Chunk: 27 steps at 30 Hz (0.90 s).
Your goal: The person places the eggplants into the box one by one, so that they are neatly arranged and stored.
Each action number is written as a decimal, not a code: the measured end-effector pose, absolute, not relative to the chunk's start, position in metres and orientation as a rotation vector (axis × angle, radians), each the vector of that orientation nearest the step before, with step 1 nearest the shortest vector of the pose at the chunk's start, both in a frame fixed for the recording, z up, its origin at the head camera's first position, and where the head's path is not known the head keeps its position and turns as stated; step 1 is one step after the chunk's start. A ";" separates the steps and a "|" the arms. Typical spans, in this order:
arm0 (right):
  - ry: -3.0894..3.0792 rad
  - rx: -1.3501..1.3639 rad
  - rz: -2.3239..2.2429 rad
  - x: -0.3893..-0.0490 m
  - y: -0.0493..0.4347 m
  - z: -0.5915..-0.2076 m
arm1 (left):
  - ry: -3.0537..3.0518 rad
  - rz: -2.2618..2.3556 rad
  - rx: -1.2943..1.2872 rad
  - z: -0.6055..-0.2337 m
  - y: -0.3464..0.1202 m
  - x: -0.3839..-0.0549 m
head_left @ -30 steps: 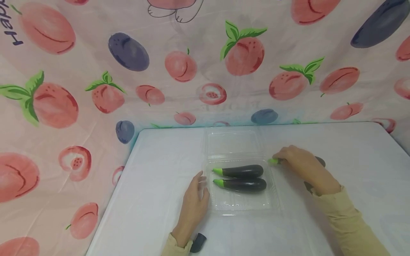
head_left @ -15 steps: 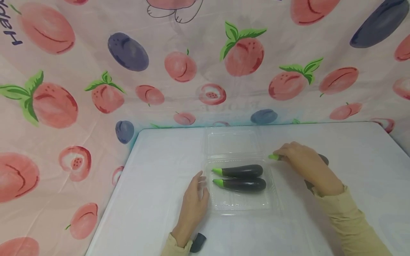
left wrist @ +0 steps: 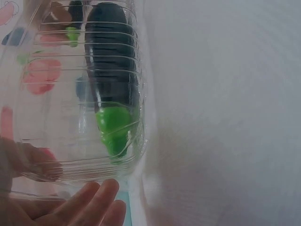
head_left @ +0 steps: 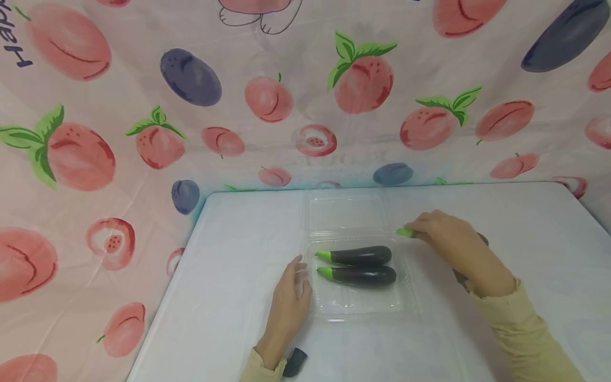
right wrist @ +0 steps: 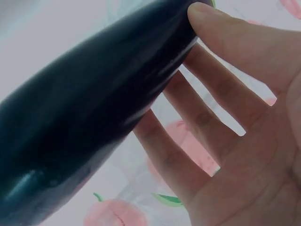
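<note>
Over the desk [head_left: 243, 239], my right hand [head_left: 448, 241] pinched a likely slippery eggplant [right wrist: 89, 101] by its easily gripped neck; my left hand [head_left: 289, 305] lay relaxed.

It was an indoor corner, most likely in a home, though a small studio could not be ruled out. A white desk [head_left: 229, 239] filled the lower middle of the head view, and a pale pink fabric [head_left: 305, 101] stood behind it and down the left side of the frame, printed with peaches [head_left: 365, 84], dark blue plums [head_left: 192, 77] and, at upper left, cropped lettering [head_left: 9, 35]. The clear plastic clamshell box [head_left: 358, 301] at the desk's centre gave a household note.
</note>
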State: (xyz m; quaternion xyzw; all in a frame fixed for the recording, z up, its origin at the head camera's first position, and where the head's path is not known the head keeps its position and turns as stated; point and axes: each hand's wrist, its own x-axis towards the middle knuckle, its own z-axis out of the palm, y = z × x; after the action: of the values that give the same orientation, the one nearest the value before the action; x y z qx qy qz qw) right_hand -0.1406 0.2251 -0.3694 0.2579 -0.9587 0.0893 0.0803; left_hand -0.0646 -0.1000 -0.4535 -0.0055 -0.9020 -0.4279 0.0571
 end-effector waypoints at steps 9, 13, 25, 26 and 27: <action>-2.818 0.812 0.266 -0.133 0.211 -0.359 | -2.733 -1.302 -0.013 -0.454 -0.100 -0.065; -2.813 0.823 0.276 -0.129 0.205 -0.356 | -2.731 -1.311 -0.016 -0.454 -0.101 -0.065; -2.784 0.861 0.218 -0.122 0.189 -0.354 | -2.736 -1.290 -0.020 -0.454 -0.101 -0.064; -2.787 0.862 0.216 -0.122 0.188 -0.354 | -2.736 -1.291 -0.020 -0.453 -0.101 -0.064; -2.791 0.863 0.218 -0.122 0.187 -0.354 | -2.736 -1.291 -0.021 -0.453 -0.101 -0.064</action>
State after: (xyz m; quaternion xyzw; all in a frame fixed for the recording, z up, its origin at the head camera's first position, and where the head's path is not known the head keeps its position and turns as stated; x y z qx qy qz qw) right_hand -0.1216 0.1866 -0.3536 0.2931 -0.9474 0.0740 0.1056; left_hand -0.0640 -0.1007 -0.4533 -0.0071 -0.9029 -0.4259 0.0580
